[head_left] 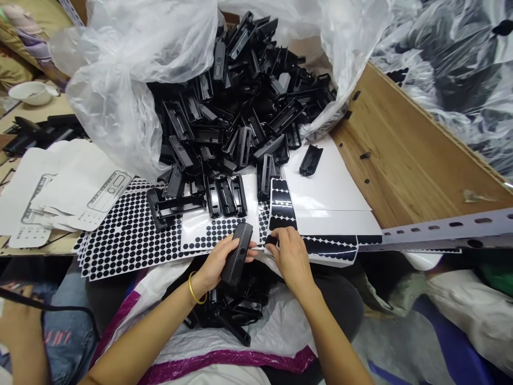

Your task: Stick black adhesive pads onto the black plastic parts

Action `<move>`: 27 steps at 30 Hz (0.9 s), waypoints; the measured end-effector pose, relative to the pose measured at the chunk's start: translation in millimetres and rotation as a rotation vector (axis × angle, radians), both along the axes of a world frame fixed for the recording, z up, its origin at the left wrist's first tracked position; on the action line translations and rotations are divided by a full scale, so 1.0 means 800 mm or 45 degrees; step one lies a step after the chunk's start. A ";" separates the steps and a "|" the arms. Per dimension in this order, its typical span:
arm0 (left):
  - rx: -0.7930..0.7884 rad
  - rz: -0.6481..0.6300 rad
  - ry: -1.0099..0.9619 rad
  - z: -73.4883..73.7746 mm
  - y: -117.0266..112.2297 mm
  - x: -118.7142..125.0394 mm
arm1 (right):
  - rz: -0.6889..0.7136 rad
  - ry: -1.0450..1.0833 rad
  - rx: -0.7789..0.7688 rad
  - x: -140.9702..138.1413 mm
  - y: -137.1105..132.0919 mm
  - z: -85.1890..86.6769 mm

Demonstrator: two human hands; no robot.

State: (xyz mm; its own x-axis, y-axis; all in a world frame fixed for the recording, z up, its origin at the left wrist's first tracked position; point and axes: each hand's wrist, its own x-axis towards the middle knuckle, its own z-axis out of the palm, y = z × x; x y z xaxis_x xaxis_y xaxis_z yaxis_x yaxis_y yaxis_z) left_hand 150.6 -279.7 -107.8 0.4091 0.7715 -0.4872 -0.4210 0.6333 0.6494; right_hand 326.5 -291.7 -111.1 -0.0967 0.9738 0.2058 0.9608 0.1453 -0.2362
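My left hand [218,262], with a yellow bangle at the wrist, is closed around a black plastic casing [237,255] with a carbon-fibre pattern. My right hand [290,254] bends over the near end of a sheet of black stickers [281,206], its thumb and forefinger pinched at the edge. Whether a sticker is between those fingertips is too small to tell. Sheets of black round stickers [132,232] lie to the left. A few casings [226,197] stand side by side on a white sheet, below a large heap of similar casings [240,117].
Clear plastic bagging [120,85] surrounds the heap. A wooden board [420,155] rises on the right. Below my hands, an open white sack [280,321] with a magenta edge holds more casings. Printed white cards [84,187] lie at left, near another person's arm [24,331].
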 end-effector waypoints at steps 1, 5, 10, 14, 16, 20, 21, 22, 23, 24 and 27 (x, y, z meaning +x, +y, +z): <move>0.002 -0.004 0.003 0.000 0.000 0.000 | 0.008 0.016 0.000 -0.001 -0.001 0.000; -0.001 -0.010 0.003 -0.002 -0.001 -0.002 | -0.009 0.040 0.047 -0.006 -0.006 -0.005; 0.004 -0.022 0.002 -0.007 -0.001 -0.003 | -0.066 0.131 0.007 -0.007 -0.009 -0.008; -0.016 -0.016 -0.003 -0.004 -0.001 -0.003 | -0.105 0.485 -0.241 0.007 -0.009 0.011; -0.033 -0.012 -0.018 0.000 -0.001 -0.003 | -0.080 0.816 -0.388 0.014 -0.009 0.023; -0.038 -0.046 -0.134 0.008 -0.004 -0.009 | -0.121 1.391 -0.493 0.002 -0.013 0.041; -0.028 -0.077 -0.157 0.008 -0.004 -0.011 | -0.129 1.472 -0.526 -0.005 -0.015 0.044; -0.013 -0.115 -0.168 0.008 -0.005 -0.013 | -0.127 1.530 -0.571 -0.014 -0.016 0.047; 0.003 -0.154 -0.168 0.008 -0.005 -0.015 | -0.117 1.572 -0.618 -0.023 -0.017 0.049; 0.017 -0.188 -0.159 0.008 -0.005 -0.017 | -0.105 1.601 -0.661 -0.031 -0.018 0.050; 0.044 -0.239 -0.122 0.006 -0.005 -0.021 | -0.097 1.645 -0.741 -0.045 -0.017 0.053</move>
State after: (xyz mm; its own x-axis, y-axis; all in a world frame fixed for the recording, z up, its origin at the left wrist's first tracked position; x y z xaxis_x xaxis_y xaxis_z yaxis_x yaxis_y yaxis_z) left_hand 133.7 -283.8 -103.3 0.5905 0.6928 -0.4139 -0.3585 0.6847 0.6346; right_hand 290.8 -305.3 -68.6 -0.0965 0.9431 -0.3183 0.0272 -0.3172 -0.9480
